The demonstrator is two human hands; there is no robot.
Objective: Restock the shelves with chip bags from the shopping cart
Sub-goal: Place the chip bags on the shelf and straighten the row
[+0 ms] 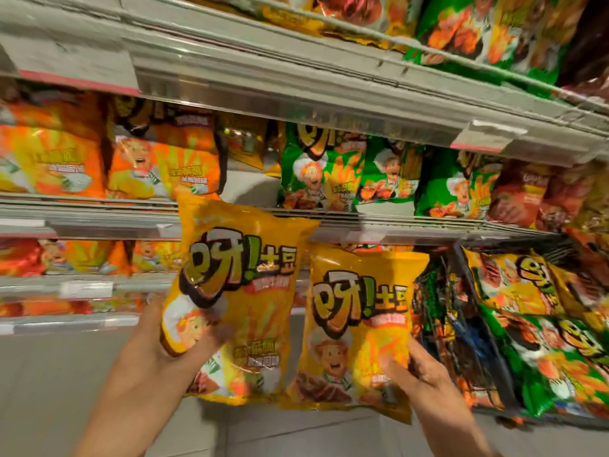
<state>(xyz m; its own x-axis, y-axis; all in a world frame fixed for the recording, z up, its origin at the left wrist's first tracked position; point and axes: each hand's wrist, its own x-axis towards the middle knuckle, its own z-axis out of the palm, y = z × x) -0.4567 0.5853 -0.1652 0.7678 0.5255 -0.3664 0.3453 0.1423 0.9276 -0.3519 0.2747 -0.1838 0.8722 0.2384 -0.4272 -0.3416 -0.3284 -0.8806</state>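
The head view shows the left hand (158,338) gripping a glossy yellow foil chip bag (237,291) by its lower left corner — thumb across the front — its top overlapping the front edge of the grey metal shelf (395,225). The right hand (418,371) pinches a second yellow foil chip bag (356,324) at its lower right edge, just below that shelf edge. Beside it stands the dark wire shopping cart (487,324), holding yellow and green bags (527,334).

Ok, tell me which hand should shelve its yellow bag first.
Probably left: the left hand holds its yellow bag higher, its top just below the shelf gap. The right hand holds its bag lower.
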